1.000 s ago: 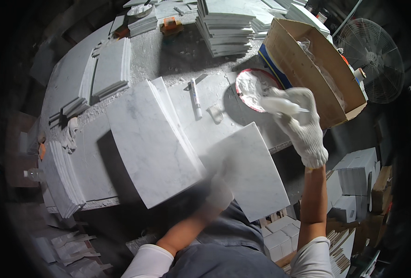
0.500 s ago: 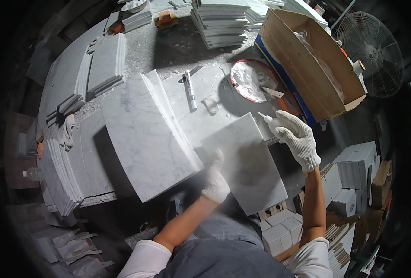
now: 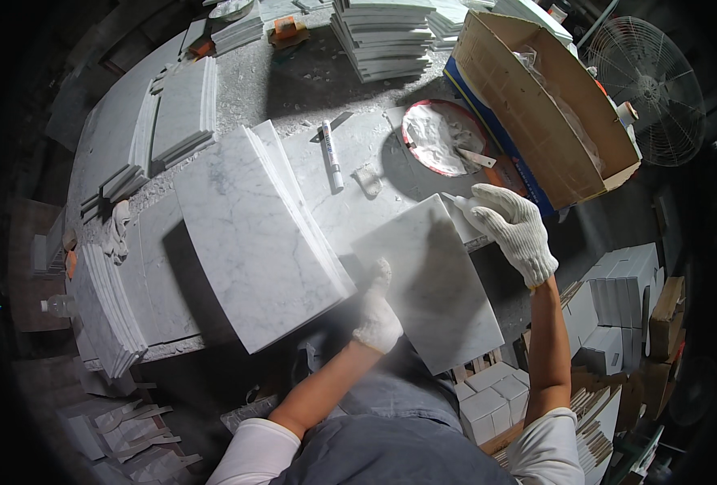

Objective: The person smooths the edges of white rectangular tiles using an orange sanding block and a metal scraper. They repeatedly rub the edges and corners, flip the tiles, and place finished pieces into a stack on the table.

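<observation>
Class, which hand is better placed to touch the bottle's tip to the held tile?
Probably the right hand: it holds the bottle, tip near the tile; the left hand grips that tile.

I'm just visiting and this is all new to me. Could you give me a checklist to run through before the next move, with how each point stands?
1. Slab steadied: ok, the left hand holds its left edge, thumb on top.
2. Bottle held: ok, in the right hand.
3. Tip by the slab: ok, near its far corner; whether they touch, cannot tell.
4. Tip open to flow: cannot tell, too small to see.
5. Slab wholly over the table: not ok, its near end juts past the edge.
6. Gloves on: ok, both hands.
</observation>
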The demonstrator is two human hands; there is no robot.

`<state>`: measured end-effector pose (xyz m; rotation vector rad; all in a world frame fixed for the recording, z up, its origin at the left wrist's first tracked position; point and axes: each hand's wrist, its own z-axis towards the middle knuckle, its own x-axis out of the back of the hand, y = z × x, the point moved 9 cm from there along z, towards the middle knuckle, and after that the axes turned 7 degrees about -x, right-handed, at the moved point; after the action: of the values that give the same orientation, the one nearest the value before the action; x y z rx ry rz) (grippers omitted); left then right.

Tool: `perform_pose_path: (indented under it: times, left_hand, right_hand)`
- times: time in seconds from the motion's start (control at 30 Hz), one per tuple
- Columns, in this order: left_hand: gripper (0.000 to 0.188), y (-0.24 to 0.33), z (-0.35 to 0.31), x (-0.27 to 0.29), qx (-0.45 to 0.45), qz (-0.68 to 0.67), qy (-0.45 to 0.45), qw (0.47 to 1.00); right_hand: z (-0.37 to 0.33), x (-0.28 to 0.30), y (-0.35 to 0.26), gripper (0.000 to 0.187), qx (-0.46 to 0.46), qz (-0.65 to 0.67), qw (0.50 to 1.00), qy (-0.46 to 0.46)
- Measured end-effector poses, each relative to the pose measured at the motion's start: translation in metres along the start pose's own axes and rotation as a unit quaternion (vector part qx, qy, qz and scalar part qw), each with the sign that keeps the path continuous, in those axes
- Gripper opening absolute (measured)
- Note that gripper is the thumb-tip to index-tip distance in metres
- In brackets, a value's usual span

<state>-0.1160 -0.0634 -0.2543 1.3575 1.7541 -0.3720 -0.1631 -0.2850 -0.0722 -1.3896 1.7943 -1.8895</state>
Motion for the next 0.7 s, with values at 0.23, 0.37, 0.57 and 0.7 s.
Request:
perform_pose_path:
  times: [0.23, 0.37, 0.57, 0.7]
  left_hand:
    - [0.063, 0.005, -0.007, -0.010, -0.008, 0.025, 0.004, 1.000]
    - [0.064, 0.005, -0.011, -0.018, 0.011, 0.009, -0.002, 1.000]
    - [0.067, 0.004, -0.009, -0.008, 0.007, 0.036, 0.030, 0.999]
    - [0.069, 0.001, -0.004, 0.002, 0.002, 0.041, 0.041, 0.998]
  right_hand:
    - [0.003, -0.002, -0.005, 0.044, 0.008, -0.022, 1.000, 0.005]
    - [0.003, -0.001, -0.008, 0.044, 0.009, -0.049, 0.999, 0.016]
    - [0.003, -0.001, -0.012, 0.044, 0.018, -0.069, 0.997, 0.016]
    - [0.005, -0.003, -0.011, 0.044, 0.012, -0.047, 0.999, 0.005]
